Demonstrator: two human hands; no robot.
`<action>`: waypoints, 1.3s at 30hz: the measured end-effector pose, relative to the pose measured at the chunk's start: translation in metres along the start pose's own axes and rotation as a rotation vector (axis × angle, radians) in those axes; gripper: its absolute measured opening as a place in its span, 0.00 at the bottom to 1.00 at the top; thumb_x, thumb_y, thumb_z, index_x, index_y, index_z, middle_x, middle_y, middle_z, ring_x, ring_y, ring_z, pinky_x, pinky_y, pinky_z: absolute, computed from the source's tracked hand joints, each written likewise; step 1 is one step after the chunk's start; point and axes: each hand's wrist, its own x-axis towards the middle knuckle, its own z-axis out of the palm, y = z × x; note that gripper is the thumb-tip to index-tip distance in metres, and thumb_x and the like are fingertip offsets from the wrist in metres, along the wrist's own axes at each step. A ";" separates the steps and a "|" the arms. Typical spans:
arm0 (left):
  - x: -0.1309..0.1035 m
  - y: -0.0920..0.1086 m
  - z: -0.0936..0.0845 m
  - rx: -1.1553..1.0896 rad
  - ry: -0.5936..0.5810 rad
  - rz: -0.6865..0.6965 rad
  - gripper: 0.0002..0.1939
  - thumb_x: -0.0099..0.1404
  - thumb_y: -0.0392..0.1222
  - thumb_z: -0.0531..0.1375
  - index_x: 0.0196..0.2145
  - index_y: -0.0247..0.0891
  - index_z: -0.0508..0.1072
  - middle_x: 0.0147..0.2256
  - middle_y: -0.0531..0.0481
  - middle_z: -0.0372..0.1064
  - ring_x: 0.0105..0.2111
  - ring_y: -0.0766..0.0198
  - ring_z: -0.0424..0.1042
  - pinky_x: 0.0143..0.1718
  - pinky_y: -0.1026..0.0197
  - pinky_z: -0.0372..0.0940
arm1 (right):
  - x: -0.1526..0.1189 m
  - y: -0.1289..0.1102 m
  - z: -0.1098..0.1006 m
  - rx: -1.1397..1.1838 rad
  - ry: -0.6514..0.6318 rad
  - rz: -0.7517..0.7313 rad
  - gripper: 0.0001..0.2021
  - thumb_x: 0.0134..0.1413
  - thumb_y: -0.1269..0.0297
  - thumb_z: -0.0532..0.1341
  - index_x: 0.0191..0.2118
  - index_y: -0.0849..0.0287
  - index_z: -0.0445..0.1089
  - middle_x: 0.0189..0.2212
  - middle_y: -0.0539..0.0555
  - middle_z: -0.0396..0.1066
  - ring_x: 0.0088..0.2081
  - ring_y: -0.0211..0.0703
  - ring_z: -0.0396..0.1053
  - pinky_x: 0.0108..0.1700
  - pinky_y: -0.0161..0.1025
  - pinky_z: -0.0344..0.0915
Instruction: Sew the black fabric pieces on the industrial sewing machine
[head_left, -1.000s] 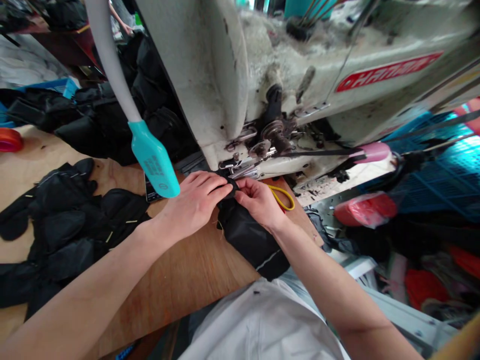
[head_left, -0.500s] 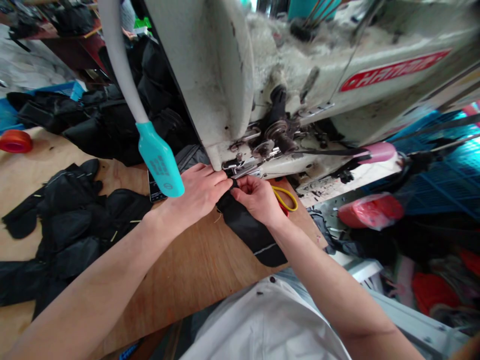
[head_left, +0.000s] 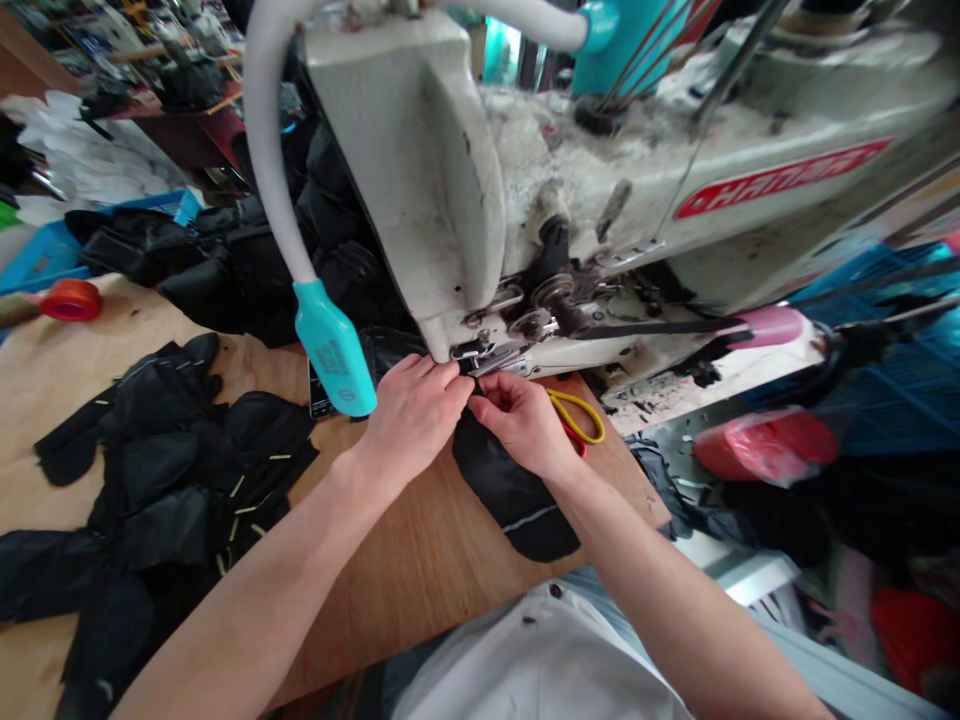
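A black fabric piece (head_left: 517, 490) with a thin light line near its rounded lower end hangs over the wooden table from the sewing machine's needle area (head_left: 487, 350). My right hand (head_left: 525, 420) pinches its upper edge between thumb and fingers, just in front of the metal presser parts. Close on the left, my left hand (head_left: 420, 410) lies palm down with fingers together, its fingertips pressing the same black fabric beside the machine head (head_left: 405, 170). What lies beneath the left fingers is hidden.
A turquoise lamp (head_left: 335, 350) on a bent white neck hangs left of the machine. Yellow-handled scissors (head_left: 581, 415) lie right of my right hand. Black fabric pieces (head_left: 157, 460), a red tape roll (head_left: 71, 300) and a phone (head_left: 320, 395) are on the left.
The whole view has shifted, so the machine and table appear slightly lower and more of the lamp neck shows. Both hands stay on the fabric by the needle area, almost unchanged.
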 end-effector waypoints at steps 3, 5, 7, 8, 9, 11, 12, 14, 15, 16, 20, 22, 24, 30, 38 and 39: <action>-0.002 0.010 0.003 0.034 0.022 -0.086 0.08 0.67 0.31 0.59 0.32 0.36 0.77 0.28 0.48 0.70 0.32 0.55 0.70 0.34 0.53 0.63 | -0.001 -0.001 -0.002 -0.019 -0.012 -0.007 0.06 0.52 0.62 0.64 0.33 0.59 0.70 0.25 0.47 0.67 0.26 0.36 0.60 0.28 0.34 0.57; -0.008 0.013 0.007 0.019 0.050 -0.110 0.07 0.68 0.31 0.58 0.38 0.35 0.78 0.31 0.47 0.72 0.33 0.55 0.70 0.35 0.53 0.64 | 0.000 -0.002 -0.004 -0.031 -0.020 -0.011 0.06 0.53 0.63 0.64 0.34 0.59 0.70 0.25 0.47 0.67 0.26 0.36 0.60 0.28 0.34 0.57; -0.017 0.012 0.011 -0.007 0.082 -0.095 0.10 0.70 0.32 0.57 0.46 0.34 0.76 0.37 0.46 0.74 0.39 0.55 0.72 0.40 0.53 0.65 | 0.000 -0.002 -0.005 -0.023 -0.031 -0.011 0.06 0.54 0.62 0.64 0.34 0.60 0.71 0.25 0.47 0.67 0.26 0.36 0.60 0.28 0.34 0.57; -0.022 0.009 0.013 -0.012 0.094 -0.080 0.12 0.71 0.32 0.57 0.49 0.34 0.75 0.41 0.45 0.75 0.42 0.55 0.72 0.43 0.52 0.65 | 0.000 -0.002 -0.005 -0.014 -0.035 -0.008 0.07 0.54 0.61 0.64 0.35 0.60 0.71 0.26 0.48 0.67 0.26 0.36 0.60 0.28 0.34 0.57; -0.026 0.006 0.014 -0.010 0.101 -0.064 0.13 0.71 0.32 0.57 0.50 0.34 0.75 0.44 0.44 0.75 0.45 0.54 0.71 0.46 0.51 0.64 | 0.000 -0.002 -0.004 -0.006 -0.034 -0.004 0.08 0.54 0.60 0.64 0.34 0.60 0.71 0.26 0.48 0.68 0.26 0.36 0.60 0.28 0.34 0.57; -0.031 0.000 0.014 0.000 0.100 -0.034 0.13 0.71 0.32 0.56 0.51 0.35 0.75 0.45 0.45 0.75 0.46 0.54 0.71 0.48 0.51 0.64 | 0.000 -0.003 -0.003 0.007 -0.022 0.009 0.09 0.53 0.59 0.65 0.34 0.59 0.71 0.25 0.48 0.68 0.26 0.36 0.60 0.28 0.35 0.57; -0.032 -0.002 0.013 0.001 0.098 -0.022 0.12 0.72 0.33 0.56 0.50 0.35 0.75 0.43 0.45 0.76 0.45 0.55 0.71 0.47 0.51 0.64 | -0.001 -0.003 -0.003 0.012 -0.016 0.017 0.09 0.52 0.58 0.65 0.34 0.59 0.71 0.25 0.48 0.68 0.26 0.37 0.60 0.28 0.35 0.57; -0.030 -0.003 0.009 0.003 0.080 -0.017 0.12 0.72 0.33 0.55 0.48 0.35 0.76 0.39 0.46 0.75 0.41 0.55 0.71 0.43 0.52 0.65 | -0.001 -0.004 -0.001 0.017 -0.005 0.021 0.10 0.52 0.57 0.66 0.33 0.59 0.70 0.25 0.49 0.68 0.26 0.37 0.60 0.27 0.35 0.56; -0.027 -0.001 0.007 0.009 0.064 -0.029 0.11 0.72 0.33 0.55 0.47 0.35 0.76 0.37 0.46 0.74 0.39 0.55 0.70 0.41 0.52 0.65 | -0.001 -0.004 -0.001 0.016 -0.001 0.018 0.10 0.52 0.57 0.66 0.32 0.58 0.70 0.25 0.49 0.68 0.25 0.37 0.60 0.26 0.35 0.56; -0.025 0.003 0.005 0.018 0.049 -0.048 0.11 0.72 0.32 0.55 0.47 0.34 0.76 0.36 0.46 0.73 0.38 0.55 0.70 0.40 0.52 0.65 | -0.001 -0.004 0.000 0.012 0.002 0.012 0.10 0.51 0.58 0.66 0.32 0.58 0.70 0.25 0.49 0.68 0.25 0.37 0.60 0.26 0.35 0.56; -0.015 0.031 0.005 0.060 0.030 -0.231 0.12 0.70 0.31 0.55 0.46 0.32 0.76 0.32 0.45 0.70 0.35 0.54 0.68 0.35 0.53 0.64 | -0.002 -0.003 0.001 0.018 0.017 0.004 0.11 0.51 0.57 0.68 0.33 0.59 0.71 0.26 0.50 0.69 0.26 0.39 0.61 0.28 0.36 0.58; -0.014 0.043 0.008 0.066 0.028 -0.347 0.13 0.70 0.30 0.54 0.48 0.32 0.76 0.31 0.45 0.68 0.34 0.55 0.67 0.33 0.54 0.64 | -0.001 -0.003 0.002 0.024 0.031 0.004 0.12 0.50 0.55 0.68 0.33 0.58 0.72 0.26 0.51 0.70 0.27 0.39 0.63 0.29 0.37 0.59; -0.016 0.049 0.011 0.055 0.026 -0.397 0.15 0.70 0.30 0.54 0.50 0.33 0.75 0.33 0.45 0.69 0.35 0.55 0.68 0.33 0.54 0.64 | -0.001 -0.003 0.001 0.020 0.040 0.004 0.14 0.49 0.53 0.69 0.32 0.58 0.72 0.26 0.51 0.70 0.27 0.40 0.64 0.30 0.37 0.61; -0.037 0.029 0.008 0.046 -0.011 -0.276 0.19 0.69 0.30 0.57 0.57 0.37 0.71 0.45 0.43 0.73 0.45 0.51 0.69 0.44 0.49 0.65 | -0.001 -0.003 0.000 0.009 0.032 0.007 0.12 0.50 0.55 0.68 0.33 0.59 0.72 0.27 0.51 0.71 0.28 0.39 0.63 0.30 0.36 0.61; -0.016 0.038 -0.009 0.090 -0.150 -0.253 0.17 0.67 0.27 0.53 0.50 0.31 0.74 0.36 0.44 0.70 0.35 0.55 0.69 0.34 0.55 0.67 | -0.003 -0.004 0.005 0.031 0.080 0.020 0.12 0.48 0.55 0.69 0.31 0.58 0.73 0.25 0.50 0.71 0.26 0.39 0.62 0.28 0.36 0.60; -0.011 0.042 -0.009 0.103 -0.142 -0.290 0.16 0.66 0.27 0.53 0.49 0.31 0.74 0.35 0.45 0.70 0.35 0.56 0.69 0.33 0.56 0.67 | -0.003 -0.004 0.006 0.042 0.085 0.018 0.13 0.48 0.54 0.69 0.31 0.58 0.73 0.26 0.51 0.72 0.27 0.40 0.64 0.29 0.36 0.62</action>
